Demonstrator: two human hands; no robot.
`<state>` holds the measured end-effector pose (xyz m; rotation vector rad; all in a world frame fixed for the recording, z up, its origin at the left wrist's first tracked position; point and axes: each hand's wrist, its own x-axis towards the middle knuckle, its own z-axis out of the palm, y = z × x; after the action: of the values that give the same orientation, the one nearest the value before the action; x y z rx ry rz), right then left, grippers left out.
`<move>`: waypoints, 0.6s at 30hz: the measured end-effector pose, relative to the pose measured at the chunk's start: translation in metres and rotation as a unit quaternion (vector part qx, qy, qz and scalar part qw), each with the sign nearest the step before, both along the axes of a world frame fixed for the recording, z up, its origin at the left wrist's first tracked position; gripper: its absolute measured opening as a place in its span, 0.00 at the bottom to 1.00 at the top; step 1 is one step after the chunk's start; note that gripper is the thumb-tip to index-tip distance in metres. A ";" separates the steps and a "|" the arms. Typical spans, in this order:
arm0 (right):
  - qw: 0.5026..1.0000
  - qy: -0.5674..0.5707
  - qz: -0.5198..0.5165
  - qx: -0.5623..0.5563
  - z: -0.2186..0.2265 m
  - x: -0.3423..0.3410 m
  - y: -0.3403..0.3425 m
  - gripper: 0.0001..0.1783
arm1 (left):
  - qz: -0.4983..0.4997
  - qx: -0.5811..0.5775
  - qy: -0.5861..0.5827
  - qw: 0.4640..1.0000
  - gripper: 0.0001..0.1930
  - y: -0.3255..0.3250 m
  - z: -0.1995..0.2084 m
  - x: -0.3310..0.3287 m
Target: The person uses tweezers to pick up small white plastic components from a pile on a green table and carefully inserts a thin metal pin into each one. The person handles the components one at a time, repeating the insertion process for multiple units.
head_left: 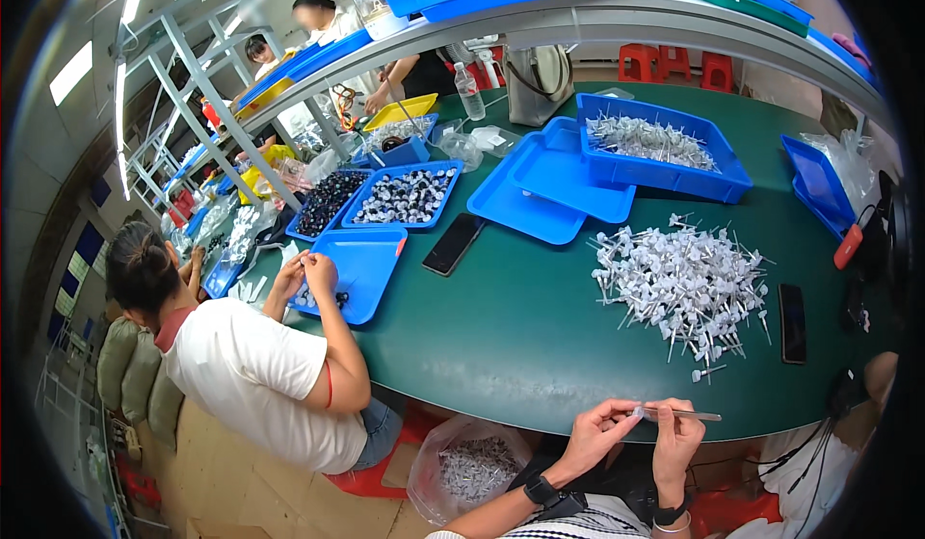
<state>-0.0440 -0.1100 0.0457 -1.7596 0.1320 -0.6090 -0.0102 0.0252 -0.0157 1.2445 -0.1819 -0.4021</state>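
Note:
Both my hands are close together at the table's near edge. My left hand pinches a small whitish plastic part between thumb and fingertips. In my right hand is a slim metal tool, lying nearly level with its end pointing right. Its other end is by the small part; whether it touches cannot be made out. Beyond my hands, a loose heap of white plastic pieces with thin stems lies on the green table. One stray piece sits at the heap's near side.
A blue tray of similar pieces stands behind the heap, beside stacked blue trays. Phones lie at right and centre. A plastic bag of pieces is below the edge. At left, a co-worker handles small parts over a blue tray.

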 end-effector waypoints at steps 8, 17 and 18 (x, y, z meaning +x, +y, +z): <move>1.000 -0.002 -0.006 0.013 0.007 -0.004 0.006 0.08 | 0.022 -0.071 0.016 0.997 0.13 -0.003 0.004 -0.003; 0.996 -0.019 -0.010 -0.085 0.001 0.007 0.003 0.04 | 0.066 -0.003 -0.010 0.998 0.09 -0.003 0.020 0.002; 0.998 -0.016 -0.010 -0.062 0.000 0.008 0.003 0.04 | 0.061 -0.018 -0.008 0.998 0.09 -0.002 0.021 0.003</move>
<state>-0.0362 -0.1073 0.0460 -1.8689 0.0915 -0.6718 -0.0070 0.0232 0.0053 1.2178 -0.1251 -0.2818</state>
